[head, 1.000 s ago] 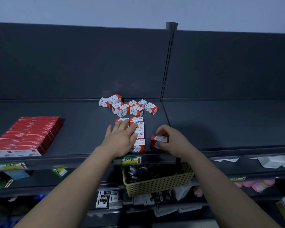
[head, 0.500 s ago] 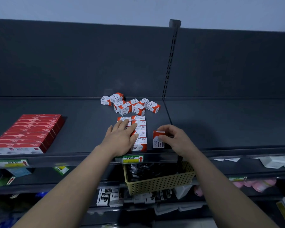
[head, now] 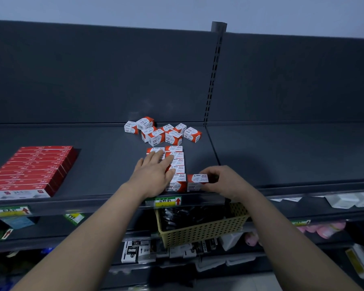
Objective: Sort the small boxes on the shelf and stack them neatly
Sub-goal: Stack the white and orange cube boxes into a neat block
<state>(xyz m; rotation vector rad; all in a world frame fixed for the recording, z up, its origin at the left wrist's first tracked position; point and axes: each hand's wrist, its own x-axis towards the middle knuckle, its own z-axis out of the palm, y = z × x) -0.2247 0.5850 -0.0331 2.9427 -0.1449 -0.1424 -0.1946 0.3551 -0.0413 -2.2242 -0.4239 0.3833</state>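
Observation:
Several small red-and-white paper clip boxes lie in a loose pile at the back of the dark shelf. Nearer the front edge, more of them stand in a straight row running front to back. My left hand lies flat with fingers spread against the left side of this row. My right hand grips one paper clip box and holds it on the shelf right beside the row's front box, touching it.
A flat block of long red boxes fills the shelf's left part. Below the shelf edge hangs a yellow perforated basket with dark items. Price labels sit on the front rail. White trays are at the lower right.
My right hand turned the box from upright to lying flat and set it down against the row's front box. My left hand stayed pressed on the row.

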